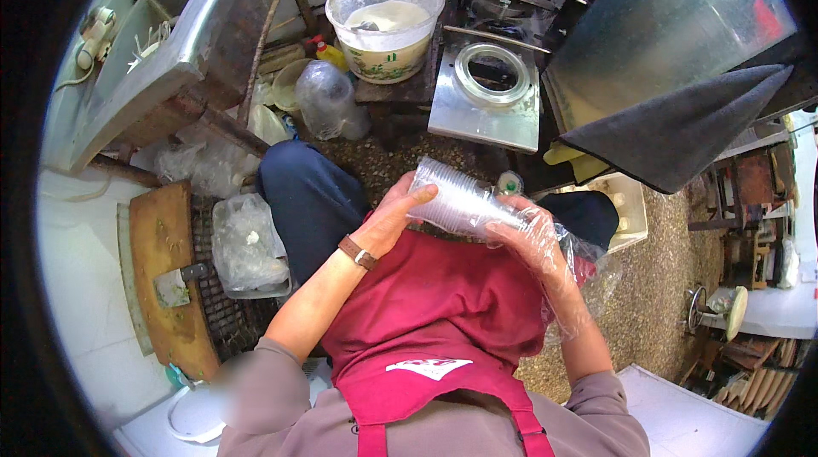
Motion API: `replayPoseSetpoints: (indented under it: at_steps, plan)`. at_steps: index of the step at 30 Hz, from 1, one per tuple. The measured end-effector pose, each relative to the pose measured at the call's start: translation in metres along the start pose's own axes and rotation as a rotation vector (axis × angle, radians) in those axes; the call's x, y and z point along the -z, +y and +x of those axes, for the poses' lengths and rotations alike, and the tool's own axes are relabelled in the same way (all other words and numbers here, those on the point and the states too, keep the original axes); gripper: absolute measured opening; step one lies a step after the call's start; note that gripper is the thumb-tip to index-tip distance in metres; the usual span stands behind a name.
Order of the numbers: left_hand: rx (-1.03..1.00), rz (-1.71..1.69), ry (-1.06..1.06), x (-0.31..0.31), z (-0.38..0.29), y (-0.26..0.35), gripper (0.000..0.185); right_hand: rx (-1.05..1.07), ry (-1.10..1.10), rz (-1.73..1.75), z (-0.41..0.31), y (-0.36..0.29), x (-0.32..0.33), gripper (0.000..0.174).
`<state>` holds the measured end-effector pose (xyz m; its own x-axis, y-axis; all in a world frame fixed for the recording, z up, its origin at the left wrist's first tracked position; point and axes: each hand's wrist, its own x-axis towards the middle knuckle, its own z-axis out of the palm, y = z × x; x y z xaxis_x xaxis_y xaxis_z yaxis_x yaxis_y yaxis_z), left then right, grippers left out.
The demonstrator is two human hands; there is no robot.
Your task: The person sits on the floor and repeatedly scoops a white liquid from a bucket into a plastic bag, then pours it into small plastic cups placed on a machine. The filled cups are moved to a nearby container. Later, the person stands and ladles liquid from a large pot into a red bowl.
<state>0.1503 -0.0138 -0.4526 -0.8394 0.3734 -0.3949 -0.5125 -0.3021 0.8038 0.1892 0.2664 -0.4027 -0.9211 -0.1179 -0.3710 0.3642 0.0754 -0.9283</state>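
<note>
A stack of nested clear plastic cups (460, 198) lies slanted across my lap, in a thin clear plastic sleeve (572, 240). My left hand (397, 209) holds the stack's left end, its thumb along the upper side. At the other end my right hand (527, 227) grips the stack, with loose film over the hand and trailing along the forearm. Some of the right fingers are hidden behind the film and cups. Beyond the stack is a metal machine plate (482, 121) with a round ring (492, 74) around an opening.
A plastic tub (383, 58) of pale contents stands on a low support. Beside it is another bagged clear stack (324, 99). A dark cloth (677, 128) hangs at right. At left, a cleaver (172, 288) rests on a wooden board (147, 220), near a bag-lined bin (250, 246).
</note>
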Motion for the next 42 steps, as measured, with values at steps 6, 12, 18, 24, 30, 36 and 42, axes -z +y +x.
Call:
replayPoseSetpoints:
  at_steps: [6, 12, 18, 24, 30, 36, 42]
  plan:
    - [0.002, -0.078, 0.006, 0.004, 0.003, 0.001, 0.063, 0.105, 0.088, -0.167, -0.011, -0.005, 0.008, 0.056]
    - [0.02, -0.152, 0.035, 0.009, 0.004, 0.005, 0.051, 0.057, 0.113, -0.139, -0.03, -0.03, 0.008, 0.057]
    - [-0.01, -0.335, 0.177, 0.013, 0.002, 0.012, 0.05, 0.068, 0.212, -0.149, -0.065, -0.026, 0.041, 0.068]
    - [-0.046, -0.38, 0.223, 0.029, 0.003, 0.015, 0.042, 0.115, 0.471, -0.14, -0.153, 0.013, 0.146, 0.066]
    - [0.035, -0.494, 0.062, 0.037, 0.007, 0.006, 0.052, 0.372, 0.875, -0.103, -0.226, -0.059, 0.241, 0.074]
    - [0.142, -0.253, -0.19, 0.01, 0.007, -0.014, 0.042, 0.832, 0.441, -0.625, -0.096, -0.237, 0.119, 0.088]
    - [0.125, -0.159, -0.164, -0.001, -0.001, -0.017, 0.043, 1.316, -0.117, -0.877, 0.024, -0.415, -0.13, 0.076]
